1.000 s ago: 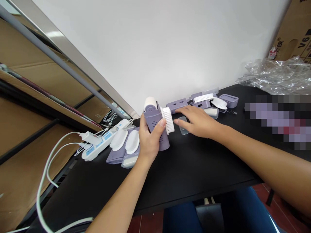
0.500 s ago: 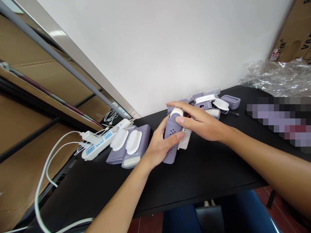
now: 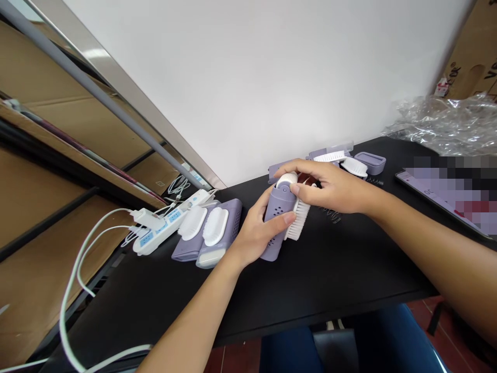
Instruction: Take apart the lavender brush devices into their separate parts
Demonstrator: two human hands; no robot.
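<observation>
My left hand (image 3: 258,228) is closed round a purple cleaning brush (image 3: 276,207) with rows of small holes in its casing. Its upper end carries a white ribbed piece (image 3: 287,180), and a white bristle head (image 3: 298,220) sticks out along the right side. My right hand (image 3: 326,186) grips that upper end, thumb by the round pivot and fingers curled over the far side, partly hidden. Two similar purple brushes (image 3: 233,223) with white bristle heads lie together left of my hands. Behind my right hand are loose white brush heads (image 3: 354,167) and purple casing parts (image 3: 370,162).
A white power strip (image 3: 171,220) with plugs and cables lies at the left. Small wire springs (image 3: 331,213) lie right of the held brush. A tablet-like screen (image 3: 430,191), partly blurred, and clear plastic wrap (image 3: 446,122) are at the right. A white wall (image 3: 252,93) stands behind the black table (image 3: 330,274).
My right hand has shifted slightly up and right at the brush's upper end, covering some loose parts and uncovering springs. My left hand keeps its hold. The camera view has shifted slightly.
</observation>
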